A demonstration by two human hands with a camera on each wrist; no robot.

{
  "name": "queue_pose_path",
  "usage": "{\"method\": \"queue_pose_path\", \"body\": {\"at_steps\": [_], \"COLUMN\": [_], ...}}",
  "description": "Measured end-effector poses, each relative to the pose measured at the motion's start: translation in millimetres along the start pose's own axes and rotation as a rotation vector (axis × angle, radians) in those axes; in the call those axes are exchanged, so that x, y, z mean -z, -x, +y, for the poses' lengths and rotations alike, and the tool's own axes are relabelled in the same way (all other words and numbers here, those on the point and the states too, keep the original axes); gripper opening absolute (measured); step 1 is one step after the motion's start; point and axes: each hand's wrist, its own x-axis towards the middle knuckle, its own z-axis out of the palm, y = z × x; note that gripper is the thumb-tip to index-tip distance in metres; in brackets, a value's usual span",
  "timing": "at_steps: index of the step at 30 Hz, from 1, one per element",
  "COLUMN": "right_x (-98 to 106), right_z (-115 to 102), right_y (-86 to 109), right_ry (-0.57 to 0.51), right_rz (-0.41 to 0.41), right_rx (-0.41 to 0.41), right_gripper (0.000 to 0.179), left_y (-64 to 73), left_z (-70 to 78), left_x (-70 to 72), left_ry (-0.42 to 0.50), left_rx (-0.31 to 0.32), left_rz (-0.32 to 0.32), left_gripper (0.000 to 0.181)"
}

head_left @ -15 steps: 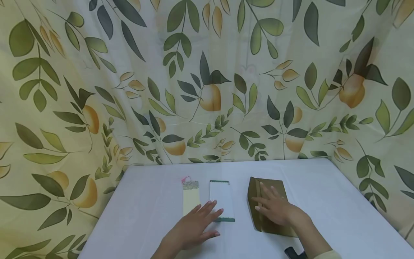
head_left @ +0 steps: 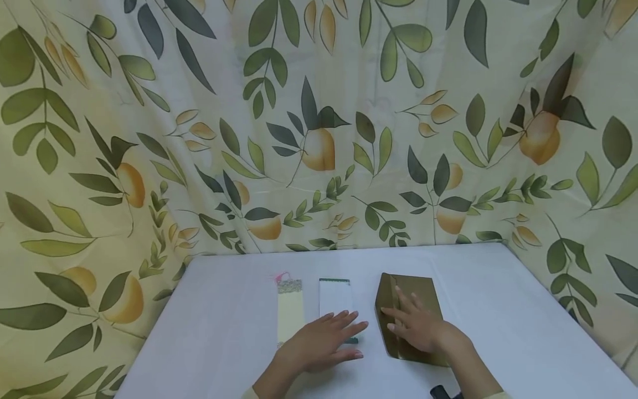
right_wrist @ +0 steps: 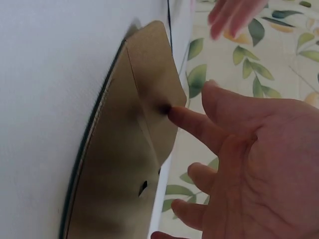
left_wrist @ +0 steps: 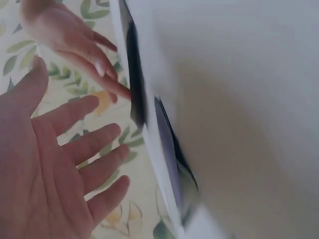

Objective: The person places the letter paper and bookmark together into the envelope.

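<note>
There are one left hand and one right hand, two hands altogether; one white table, one brown folder, one green-edged white card, one pale yellow strip, one pink tassel, one black object

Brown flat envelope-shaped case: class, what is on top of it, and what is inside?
The person's right hand is over the brown case, one fingertip touching it. Contents, if any, and the white tabletop beneath are covered.
</note>
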Motion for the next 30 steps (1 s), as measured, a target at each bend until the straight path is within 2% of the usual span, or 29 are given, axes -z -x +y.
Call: {"method": "queue_pose_path", "body": {"at_steps": [3, 7, 15, 18, 23, 30], "right_x": [4.7, 11.1, 7.1, 6.9, 7.6, 9.2], "right_z": [-2.0, -7.4, -5.2, -5.3, -5.5, -6.6], "right_y": [2.1, 6.8, 6.5, 6.5, 8.3, 8.0], "right_ry": [-0.007, -0.022, -0.031, -0.019, -0.022, -0.018], "right_rz": [-0.009, -0.03, -0.026, -0.023, -0.025, -0.036], "right_rx": [-0.01, -0.015, -0.007, -0.021, -0.035, -0.023], "right_gripper": [0.052, 0.049, 0.052, 0.055, 0.058, 0.061], "left_y": [-15.7, -36.1, -64.7, -72.4, -83.5, -88.2], "left_z": [7.2, 16.7, 23.2, 26.5, 28.7, 25.2], "left_x": [0.0, -1.4, -6.1, -9.8, -13.7, -17.8], "left_ry": [0.021, 0.005, -0.011, -0.023, -0.04, -0.024], "left_rx": [0.011, 0.002, 0.041, 0.044, 0.002, 0.027], "left_rz": [-0.028, -0.041, -0.019, -0.022, -0.027, -0.075], "left_gripper": [0.062, 0.062, 0.061, 0.063, 0.056, 0.056]}}
